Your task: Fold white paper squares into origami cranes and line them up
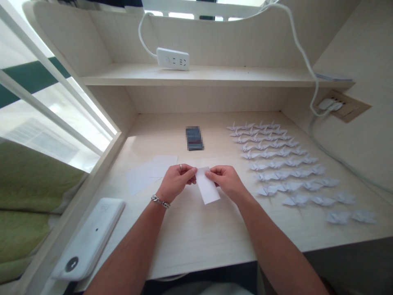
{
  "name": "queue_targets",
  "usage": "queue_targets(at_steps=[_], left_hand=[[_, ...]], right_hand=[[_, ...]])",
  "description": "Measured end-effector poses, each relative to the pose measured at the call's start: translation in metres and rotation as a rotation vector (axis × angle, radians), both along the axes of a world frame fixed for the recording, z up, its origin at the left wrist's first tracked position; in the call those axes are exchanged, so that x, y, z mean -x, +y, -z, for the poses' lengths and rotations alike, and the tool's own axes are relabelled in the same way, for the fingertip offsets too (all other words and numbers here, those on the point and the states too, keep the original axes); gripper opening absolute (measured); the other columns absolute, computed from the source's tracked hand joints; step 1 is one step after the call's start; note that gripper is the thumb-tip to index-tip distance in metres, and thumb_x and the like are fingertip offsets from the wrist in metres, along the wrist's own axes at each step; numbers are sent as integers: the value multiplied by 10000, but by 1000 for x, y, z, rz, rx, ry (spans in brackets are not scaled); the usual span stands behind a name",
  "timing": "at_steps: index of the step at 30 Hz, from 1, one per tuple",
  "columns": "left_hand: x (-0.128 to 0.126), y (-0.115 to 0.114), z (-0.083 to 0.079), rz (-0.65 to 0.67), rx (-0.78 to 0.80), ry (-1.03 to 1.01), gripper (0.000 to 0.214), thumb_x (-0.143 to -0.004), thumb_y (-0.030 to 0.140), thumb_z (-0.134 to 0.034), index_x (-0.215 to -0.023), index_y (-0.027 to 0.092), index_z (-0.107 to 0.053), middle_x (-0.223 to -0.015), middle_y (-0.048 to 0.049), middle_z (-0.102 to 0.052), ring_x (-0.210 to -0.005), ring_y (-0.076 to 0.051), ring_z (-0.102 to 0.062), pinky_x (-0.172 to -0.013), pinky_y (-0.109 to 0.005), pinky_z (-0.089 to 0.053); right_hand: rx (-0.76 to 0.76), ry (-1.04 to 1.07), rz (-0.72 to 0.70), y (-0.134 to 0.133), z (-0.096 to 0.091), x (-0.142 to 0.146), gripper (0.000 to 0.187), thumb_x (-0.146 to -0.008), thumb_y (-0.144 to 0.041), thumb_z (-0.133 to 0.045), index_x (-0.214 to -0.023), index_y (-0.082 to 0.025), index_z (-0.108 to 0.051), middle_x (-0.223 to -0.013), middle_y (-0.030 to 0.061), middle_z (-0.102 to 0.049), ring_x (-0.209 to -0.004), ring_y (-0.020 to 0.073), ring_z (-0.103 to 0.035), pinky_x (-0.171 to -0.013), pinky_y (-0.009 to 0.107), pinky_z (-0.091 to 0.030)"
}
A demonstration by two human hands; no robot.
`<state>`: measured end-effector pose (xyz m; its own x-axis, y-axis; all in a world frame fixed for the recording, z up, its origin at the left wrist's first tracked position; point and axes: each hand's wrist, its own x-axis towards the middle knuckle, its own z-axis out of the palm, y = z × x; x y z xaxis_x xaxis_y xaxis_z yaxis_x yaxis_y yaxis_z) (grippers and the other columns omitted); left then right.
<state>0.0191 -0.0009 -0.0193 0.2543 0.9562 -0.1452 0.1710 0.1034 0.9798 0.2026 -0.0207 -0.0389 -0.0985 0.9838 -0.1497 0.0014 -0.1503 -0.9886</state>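
Note:
A narrow white strip of paper, perhaps folded, hangs between my two hands above the desk. My left hand, with a ring and a chain bracelet, pinches its upper left edge between thumb and fingers. On the other side, my right hand grips the upper right edge, thumb on top. Flat white sheets lie on the desk just left of my left hand. To the right stand several rows of folded white paper cranes; the nearest ones look blurred.
A dark blurred-out object lies behind my hands. A white device with a round button rests at the left edge. On the shelf sits a power strip. White cables run to a wall socket at right.

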Motion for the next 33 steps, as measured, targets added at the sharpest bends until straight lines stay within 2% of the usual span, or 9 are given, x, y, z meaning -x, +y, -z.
queue_targets(at_steps=[5, 8, 12, 16, 22, 25, 28, 33], left_hand=[[-4, -2, -1, 31, -19, -14, 242, -699, 363, -738, -748, 133, -684, -625, -25, -655, -590, -133, -596, -590, -258, -490], [-4, -2, -1, -42, -30, -12, 235, -690, 357, -743, -718, 132, -679, -587, -17, -644, -559, -128, -583, -576, -258, -483], [-1, 1, 1, -170, -14, -54, 291, -650, 376, -774, -748, 118, -684, -619, -30, -668, -575, -136, -603, -597, -272, -498], [2, 4, 4, -223, -4, -96, 324, -617, 380, -801, -755, 112, -682, -630, -31, -677, -577, -131, -609, -601, -269, -505], [3, 7, 8, -305, -11, -114, 326, -610, 384, -802, -754, 120, -677, -601, -19, -673, -564, -126, -612, -595, -257, -503], [3, 7, 9, -307, -7, -110, 324, -614, 389, -796, -753, 123, -672, -595, -18, -671, -562, -128, -614, -587, -254, -498], [3, 8, 10, -306, 11, -97, 303, -627, 373, -784, -748, 124, -661, -577, -17, -662, -559, -128, -613, -573, -244, -488], [3, 8, 11, -326, 61, -28, 275, -645, 298, -753, -821, 119, -641, -555, -13, -645, -536, -128, -594, -532, -234, -465]], right_hand=[[-13, 29, 41, 1, 3, 3, 322, -687, -438, -724, -792, -135, -698, -720, 44, -683, -610, 152, -583, -529, 259, -434], [8, 74, 57, 1, 4, 5, 346, -659, -417, -751, -860, -141, -696, -763, 56, -708, -634, 163, -610, -542, 261, -446], [23, 42, 33, 1, 3, 5, 325, -641, -395, -765, -831, -138, -708, -770, 59, -716, -638, 159, -617, -557, 265, -462], [52, 21, 30, 1, 1, 4, 321, -657, -395, -755, -845, -139, -706, -785, 55, -711, -649, 150, -628, -547, 254, -491], [123, 33, -43, -2, -3, 5, 301, -684, -332, -751, -902, -138, -673, -617, 23, -670, -519, 112, -597, -511, 229, -492], [129, 43, -40, -3, -4, 5, 319, -699, -331, -742, -942, -140, -662, -598, 25, -670, -493, 110, -584, -479, 219, -470], [55, 92, -28, -3, -5, 2, 389, -711, -342, -735, -1050, -174, -647, -578, -16, -638, -492, 106, -569, -496, 228, -469], [-122, 110, -139, -4, -7, 0, 319, -615, -275, -808, -908, -187, -716, -815, 36, -702, -752, 164, -645, -707, 300, -518]])
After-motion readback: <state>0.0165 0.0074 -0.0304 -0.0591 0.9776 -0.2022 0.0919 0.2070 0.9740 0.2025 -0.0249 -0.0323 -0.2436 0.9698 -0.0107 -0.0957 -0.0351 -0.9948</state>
